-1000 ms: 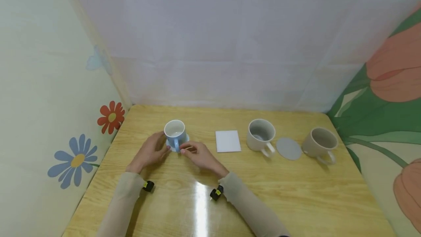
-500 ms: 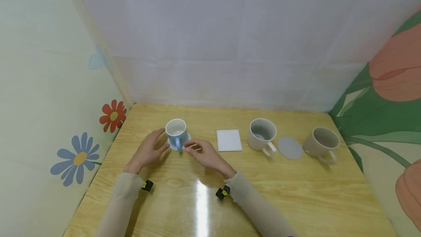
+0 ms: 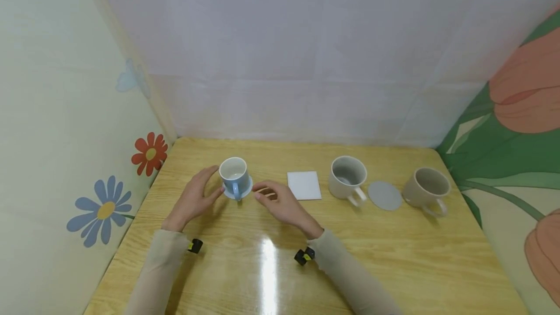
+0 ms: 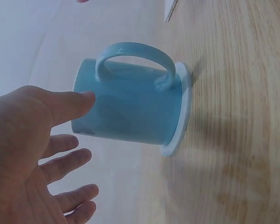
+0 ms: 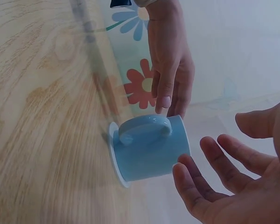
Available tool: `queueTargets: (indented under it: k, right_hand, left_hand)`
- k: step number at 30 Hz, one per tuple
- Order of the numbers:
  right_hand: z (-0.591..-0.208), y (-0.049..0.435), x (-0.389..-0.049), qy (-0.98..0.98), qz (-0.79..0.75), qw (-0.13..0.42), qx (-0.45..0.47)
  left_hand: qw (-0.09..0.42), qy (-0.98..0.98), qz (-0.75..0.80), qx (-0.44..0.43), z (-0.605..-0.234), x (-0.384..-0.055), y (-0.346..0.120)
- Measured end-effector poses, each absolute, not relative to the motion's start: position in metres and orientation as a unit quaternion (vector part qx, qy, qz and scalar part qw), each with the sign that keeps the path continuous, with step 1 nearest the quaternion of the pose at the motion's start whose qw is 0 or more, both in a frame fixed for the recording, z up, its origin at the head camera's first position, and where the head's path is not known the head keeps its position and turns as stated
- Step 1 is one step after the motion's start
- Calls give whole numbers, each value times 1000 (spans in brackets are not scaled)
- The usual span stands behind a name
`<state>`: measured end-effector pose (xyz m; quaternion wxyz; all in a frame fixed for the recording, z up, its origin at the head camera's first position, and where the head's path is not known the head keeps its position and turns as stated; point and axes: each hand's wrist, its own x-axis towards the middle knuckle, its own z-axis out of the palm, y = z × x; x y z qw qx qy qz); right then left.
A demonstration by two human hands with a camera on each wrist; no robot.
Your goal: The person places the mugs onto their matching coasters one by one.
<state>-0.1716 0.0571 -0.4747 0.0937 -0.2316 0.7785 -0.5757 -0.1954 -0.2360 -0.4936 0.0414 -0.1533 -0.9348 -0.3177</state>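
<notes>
A light blue mug point(image 3: 234, 179) with a white inside stands upright on a round pale blue coaster point(image 3: 246, 191), its handle turned towards me. On its left side, my left hand point(image 3: 192, 201) has its fingers spread and relaxed; the left wrist view shows the thumb in front of the mug's wall point(image 4: 130, 105), and whether it touches is hard to tell. My right hand point(image 3: 282, 204) is apart from the mug on the right, fingers loosely bent and holding nothing. In the right wrist view the right fingertips point(image 5: 183, 173) appear near the mug's rim.
A square white coaster point(image 3: 304, 185) lies right of the right hand. Beyond it stand a light grey mug point(image 3: 337, 186), a round grey coaster point(image 3: 384, 195) and a beige mug point(image 3: 413, 193) on the wooden table point(image 3: 227, 266). Fabric walls point(image 3: 280, 52) enclose the back and sides.
My right hand has drawn away from the blue mug's handle, to the right and slightly towards me. The left hand has stayed beside the mug, shifting only slightly. The mugs and coasters stay in place.
</notes>
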Motion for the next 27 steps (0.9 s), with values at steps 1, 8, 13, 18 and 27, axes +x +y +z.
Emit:
queueTargets:
  k: [1, 8, 13, 18, 27]
  right_hand:
    - [-474, 58, -171, 777, -577, 91, -234]
    - [-472, 67, -170, 781, -572, 76, -238]
    - [-470, 74, -169, 791, -555, 63, -250]
    - [-469, 82, -168, 803, -535, 47, -259]
    - [-465, 94, -165, 805, -535, 39, -254]
  left_hand:
    - [44, -934, -318, -155, -493, -195, -235]
    - [52, -931, -326, -154, -488, -192, -231]
    - [61, -929, -331, -157, -487, -190, -229]
    - [76, -924, -334, -169, -486, -189, -225]
    - [83, -922, -332, -180, -479, -187, -219]
